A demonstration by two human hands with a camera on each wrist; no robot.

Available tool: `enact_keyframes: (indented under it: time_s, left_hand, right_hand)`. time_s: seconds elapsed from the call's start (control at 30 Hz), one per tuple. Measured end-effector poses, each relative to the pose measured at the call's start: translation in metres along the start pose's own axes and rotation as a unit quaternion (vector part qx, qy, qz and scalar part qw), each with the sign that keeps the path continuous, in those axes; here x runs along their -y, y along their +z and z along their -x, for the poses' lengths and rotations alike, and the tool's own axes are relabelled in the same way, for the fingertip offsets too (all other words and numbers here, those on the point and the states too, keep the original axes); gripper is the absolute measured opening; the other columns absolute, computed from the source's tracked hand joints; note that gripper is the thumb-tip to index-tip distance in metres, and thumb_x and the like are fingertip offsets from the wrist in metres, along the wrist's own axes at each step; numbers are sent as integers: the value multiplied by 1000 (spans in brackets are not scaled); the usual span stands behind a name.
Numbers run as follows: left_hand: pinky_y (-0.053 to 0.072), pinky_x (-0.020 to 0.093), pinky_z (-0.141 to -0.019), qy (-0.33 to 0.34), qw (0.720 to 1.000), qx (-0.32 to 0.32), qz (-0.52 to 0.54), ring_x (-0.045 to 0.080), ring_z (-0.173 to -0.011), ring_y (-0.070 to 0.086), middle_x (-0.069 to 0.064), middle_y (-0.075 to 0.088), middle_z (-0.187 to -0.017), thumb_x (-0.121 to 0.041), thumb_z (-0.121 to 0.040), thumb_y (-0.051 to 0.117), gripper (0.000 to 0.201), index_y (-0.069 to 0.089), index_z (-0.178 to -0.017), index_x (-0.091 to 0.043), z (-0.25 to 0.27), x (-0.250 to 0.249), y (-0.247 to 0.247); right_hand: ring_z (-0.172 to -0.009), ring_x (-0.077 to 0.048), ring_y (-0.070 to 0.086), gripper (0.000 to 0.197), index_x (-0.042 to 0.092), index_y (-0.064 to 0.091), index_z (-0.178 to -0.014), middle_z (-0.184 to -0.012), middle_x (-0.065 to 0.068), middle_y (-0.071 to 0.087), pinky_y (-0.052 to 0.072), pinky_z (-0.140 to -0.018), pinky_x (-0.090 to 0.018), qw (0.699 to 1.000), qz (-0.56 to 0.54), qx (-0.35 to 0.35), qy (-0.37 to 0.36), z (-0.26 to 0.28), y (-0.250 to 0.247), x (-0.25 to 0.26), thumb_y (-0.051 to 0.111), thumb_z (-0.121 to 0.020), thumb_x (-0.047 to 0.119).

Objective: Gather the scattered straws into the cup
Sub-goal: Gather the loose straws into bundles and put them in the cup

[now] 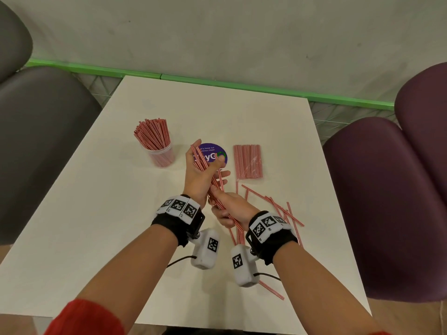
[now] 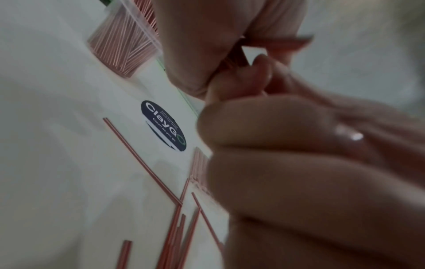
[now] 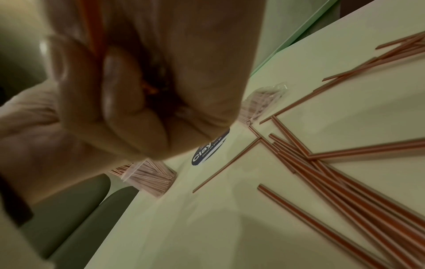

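Both the left hand (image 1: pixel 202 175) and right hand (image 1: pixel 229 206) clench a straw bundle (image 1: pixel 205 165) right of the cup (image 1: pixel 160 153); uneven ends could snag its crowded rim, spilling straws onto the worktop (image 1: pixel 96 213).

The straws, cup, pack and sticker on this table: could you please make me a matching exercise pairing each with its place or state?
Things:
1. Bundle
2. Cup
3. Pack
4. Loose straws

Places or states:
A. Scattered on the table near the right hand
B. Held by both hands, the left hand above
C. Flat on the table, right of the sticker
D. Upright, full of straws, left of the sticker

Pairs: 1-B, 2-D, 3-C, 4-A
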State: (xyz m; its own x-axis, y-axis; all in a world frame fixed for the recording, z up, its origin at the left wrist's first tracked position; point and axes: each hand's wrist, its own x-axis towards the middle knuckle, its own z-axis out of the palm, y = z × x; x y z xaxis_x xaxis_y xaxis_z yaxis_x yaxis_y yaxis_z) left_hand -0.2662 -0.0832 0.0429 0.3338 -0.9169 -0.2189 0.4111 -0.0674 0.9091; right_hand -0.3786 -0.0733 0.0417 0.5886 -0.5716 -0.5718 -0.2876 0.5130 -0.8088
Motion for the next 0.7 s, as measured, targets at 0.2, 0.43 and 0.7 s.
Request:
enact_keyframes:
  time_s: [0.2, 0.43, 0.7]
  left_hand:
    - [40, 18, -37, 10, 998, -55, 2, 6, -35, 39, 1, 42, -62, -15, -96, 48, 27, 40, -117, -31, -1, 6, 3]
    - [37, 20, -38, 67, 982, -176, 34, 8, -38, 33, 0, 40, -63, -19, -99, 40, 54, 17, -140, -45, -13, -12, -3]
    - [42, 25, -42, 103, 976, -189, -27, 11, -41, 40, -2, 43, -58, -7, -93, 33, 46, 32, -130, -35, -9, -12, 1]
  right_hand:
    - [-29, -7, 30, 45, 18, 43, -70, -39, 9, 33, 24, -35, -17, 1000, 23, -2, 5, -1, 3, -1, 34, -95, 54]
    - [-35, -8, 38, 44, 18, 55, -82, -49, 4, 41, 31, -36, -16, 994, -93, -54, 28, 1, -4, -6, 35, -94, 55]
    - [-27, -3, 35, 41, 7, 58, -85, -66, -4, 47, 21, -24, -10, 961, -251, -88, 74, -12, 11, 8, 37, -99, 39]
